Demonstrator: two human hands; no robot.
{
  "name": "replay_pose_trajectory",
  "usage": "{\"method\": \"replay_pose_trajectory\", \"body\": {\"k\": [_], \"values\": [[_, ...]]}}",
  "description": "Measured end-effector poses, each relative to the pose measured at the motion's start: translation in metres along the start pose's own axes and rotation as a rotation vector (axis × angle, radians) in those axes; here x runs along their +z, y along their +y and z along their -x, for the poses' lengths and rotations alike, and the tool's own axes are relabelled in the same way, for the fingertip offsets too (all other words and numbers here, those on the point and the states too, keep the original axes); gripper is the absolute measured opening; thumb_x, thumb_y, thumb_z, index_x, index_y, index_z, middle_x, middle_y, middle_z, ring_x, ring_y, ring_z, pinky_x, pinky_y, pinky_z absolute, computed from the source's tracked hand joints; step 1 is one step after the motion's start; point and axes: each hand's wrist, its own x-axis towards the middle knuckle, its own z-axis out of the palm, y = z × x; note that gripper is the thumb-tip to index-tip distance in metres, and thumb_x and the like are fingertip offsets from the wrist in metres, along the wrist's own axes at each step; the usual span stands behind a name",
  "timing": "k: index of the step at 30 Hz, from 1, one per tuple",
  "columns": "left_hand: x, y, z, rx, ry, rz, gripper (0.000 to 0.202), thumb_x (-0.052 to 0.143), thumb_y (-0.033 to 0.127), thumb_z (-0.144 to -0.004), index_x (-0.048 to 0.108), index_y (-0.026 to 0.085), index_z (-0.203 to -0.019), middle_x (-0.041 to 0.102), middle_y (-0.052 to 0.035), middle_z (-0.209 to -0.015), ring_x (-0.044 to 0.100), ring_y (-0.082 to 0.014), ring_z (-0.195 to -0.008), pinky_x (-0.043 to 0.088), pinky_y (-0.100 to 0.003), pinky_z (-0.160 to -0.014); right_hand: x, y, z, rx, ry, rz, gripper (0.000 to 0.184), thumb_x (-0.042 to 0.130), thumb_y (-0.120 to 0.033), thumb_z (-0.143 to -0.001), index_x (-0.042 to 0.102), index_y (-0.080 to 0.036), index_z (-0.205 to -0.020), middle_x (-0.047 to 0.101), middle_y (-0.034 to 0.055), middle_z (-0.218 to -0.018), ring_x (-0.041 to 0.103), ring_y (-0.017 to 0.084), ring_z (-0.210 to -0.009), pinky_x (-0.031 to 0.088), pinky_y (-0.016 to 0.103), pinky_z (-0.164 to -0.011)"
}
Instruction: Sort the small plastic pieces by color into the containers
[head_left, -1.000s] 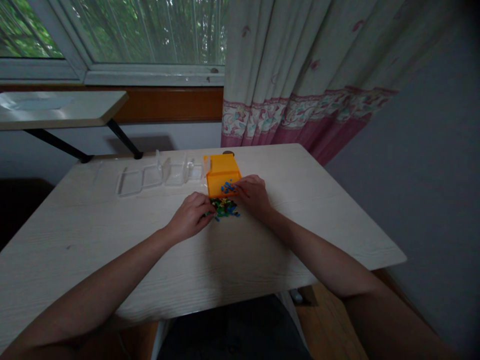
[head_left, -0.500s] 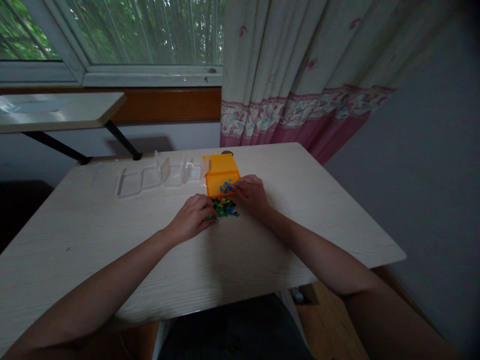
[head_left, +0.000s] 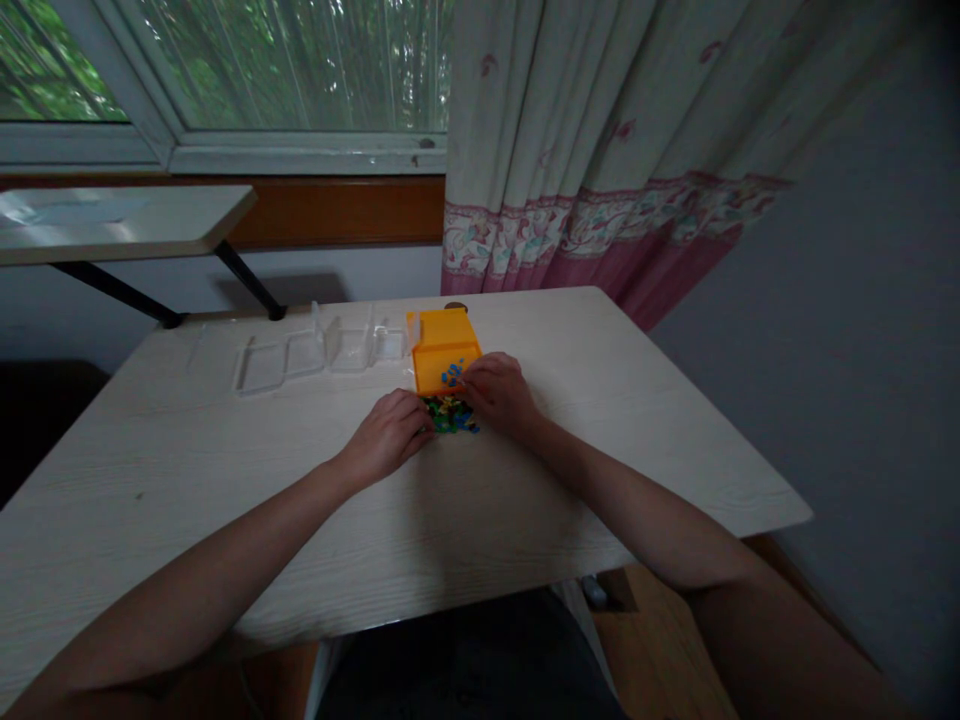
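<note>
An orange plastic box (head_left: 441, 327) lies unfolded at the back of the table, its near half holding several small blue pieces (head_left: 452, 374). Directly in front of it is a pile of tiny green, yellow, dark and blue pieces (head_left: 453, 416). My left hand (head_left: 390, 428) rests at the pile's left edge, fingers curled together; whatever is between the fingertips is too small to make out. At the box's front right corner, just above the pile, my right hand (head_left: 499, 393) has its fingers pinched. What they hold, if anything, cannot be made out.
Several clear plastic boxes (head_left: 305, 353) with raised lids stand in a row left of the orange box. A small round brown object (head_left: 455, 306) sits behind it. A raised shelf (head_left: 127, 225) on black legs occupies the back left. A curtain (head_left: 555, 230) hangs behind the table (head_left: 285, 500).
My right hand has drawn slightly back and down from the blue pieces toward the pile. My left hand stays at the pile's left edge, its fingers shifted a little.
</note>
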Motion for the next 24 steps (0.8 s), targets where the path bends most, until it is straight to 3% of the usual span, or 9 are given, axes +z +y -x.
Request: {"method": "replay_pose_trajectory", "body": {"k": [5, 9, 17, 21, 24], "values": [[0.003, -0.004, -0.001, -0.086, 0.146, 0.116, 0.018, 0.057, 0.032, -0.096, 0.064, 0.016, -0.094, 0.061, -0.0096, -0.099, 0.054, -0.0232, -0.098, 0.046, -0.039, -0.088, -0.005, -0.015, 0.003, -0.196, -0.086, -0.048, 0.019, 0.062, -0.039, -0.092, 0.074, -0.029, -0.103, 0.074, 0.0020, -0.104, 0.060, 0.021, -0.109, 0.039, 0.041, -0.103], [0.004, -0.003, -0.001, -0.117, 0.198, 0.166, 0.020, 0.055, 0.033, -0.097, 0.065, 0.016, -0.092, 0.061, -0.0088, -0.097, 0.054, -0.0224, -0.097, 0.046, -0.039, -0.088, -0.003, -0.024, 0.005, -0.281, -0.175, -0.059, 0.023, 0.064, -0.041, -0.091, 0.071, -0.032, -0.111, 0.075, 0.0003, -0.103, 0.060, 0.021, -0.110, 0.037, 0.042, -0.106], [0.005, -0.003, -0.002, -0.107, 0.197, 0.191, 0.021, 0.052, 0.033, -0.098, 0.065, 0.017, -0.091, 0.062, -0.0087, -0.095, 0.055, -0.0222, -0.096, 0.046, -0.038, -0.087, -0.001, -0.031, 0.003, -0.381, -0.074, -0.069, 0.012, 0.063, -0.030, -0.092, 0.074, -0.029, -0.097, 0.076, -0.0005, -0.094, 0.061, 0.018, -0.102, 0.039, 0.038, -0.103], [0.005, -0.003, -0.003, -0.149, 0.199, 0.169, 0.024, 0.048, 0.031, -0.099, 0.065, 0.017, -0.090, 0.061, -0.0087, -0.094, 0.054, -0.0222, -0.095, 0.045, -0.039, -0.087, -0.001, -0.029, 0.004, -0.353, -0.094, -0.078, 0.014, 0.061, -0.030, -0.093, 0.074, -0.028, -0.097, 0.075, 0.0001, -0.093, 0.061, 0.018, -0.102, 0.040, 0.037, -0.101], [0.005, -0.002, -0.003, -0.166, 0.198, 0.160, 0.023, 0.047, 0.029, -0.100, 0.065, 0.016, -0.093, 0.061, -0.0089, -0.095, 0.054, -0.0223, -0.095, 0.045, -0.039, -0.087, 0.001, -0.020, 0.003, -0.224, -0.095, -0.065, 0.017, 0.060, -0.035, -0.094, 0.075, -0.027, -0.095, 0.075, 0.0020, -0.095, 0.061, 0.019, -0.103, 0.041, 0.038, -0.098]]}}
